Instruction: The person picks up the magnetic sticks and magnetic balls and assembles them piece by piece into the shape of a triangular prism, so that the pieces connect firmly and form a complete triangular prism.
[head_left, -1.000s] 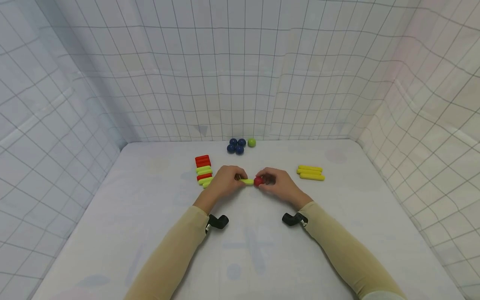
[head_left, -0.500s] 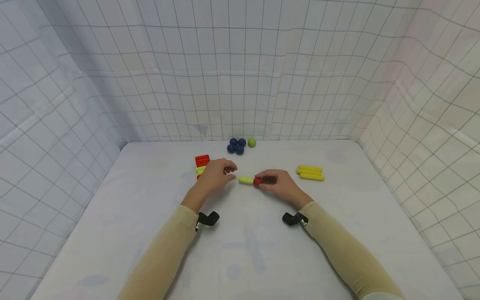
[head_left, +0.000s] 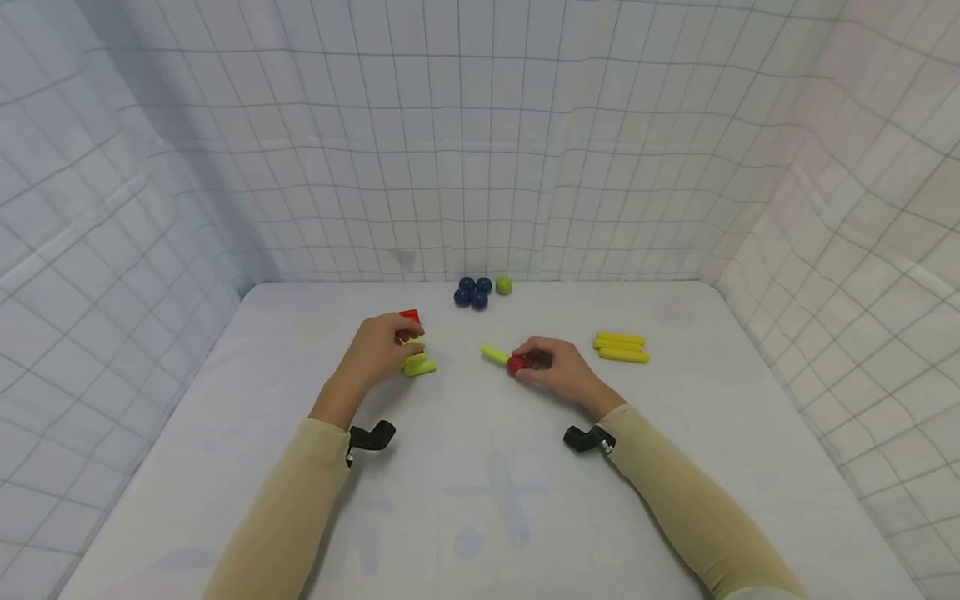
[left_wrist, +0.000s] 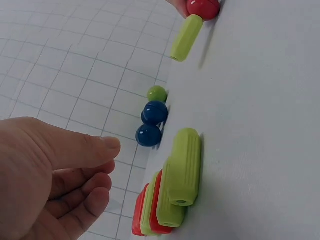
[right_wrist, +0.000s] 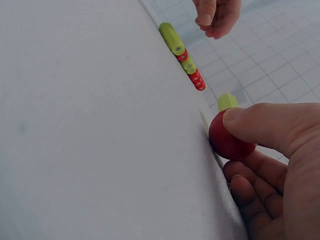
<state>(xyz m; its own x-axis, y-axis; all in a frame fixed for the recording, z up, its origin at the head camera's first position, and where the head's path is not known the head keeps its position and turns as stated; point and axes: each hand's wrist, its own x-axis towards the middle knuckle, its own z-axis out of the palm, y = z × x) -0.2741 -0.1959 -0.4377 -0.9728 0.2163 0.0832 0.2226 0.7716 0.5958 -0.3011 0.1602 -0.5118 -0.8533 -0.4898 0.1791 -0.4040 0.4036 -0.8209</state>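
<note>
My right hand (head_left: 561,371) pinches a red ball (head_left: 516,364) between thumb and fingers, low over the white table. A short lime-green ribbed rod (head_left: 494,355) sticks out of the ball's far left side, joined to it. My left hand (head_left: 375,348) hovers beside a row of red and lime-green rods, its fingers loosely bent and nothing between them. In the left wrist view, a lime-green rod (left_wrist: 185,167) lies nearest in that row, with red rods (left_wrist: 139,210) further back. The left hand hides part of the row in the head view.
Several dark blue balls (head_left: 462,297) stand together at the back of the table (head_left: 480,467), beside one green ball (head_left: 504,285). Yellow rods (head_left: 622,355) lie side by side to the right. White gridded cloth (head_left: 480,167) rises behind and at both sides.
My left hand has let go of the lime-green rod and moved left to the row of rods. The rod on the ball has swung, its free end now pointing farther back.
</note>
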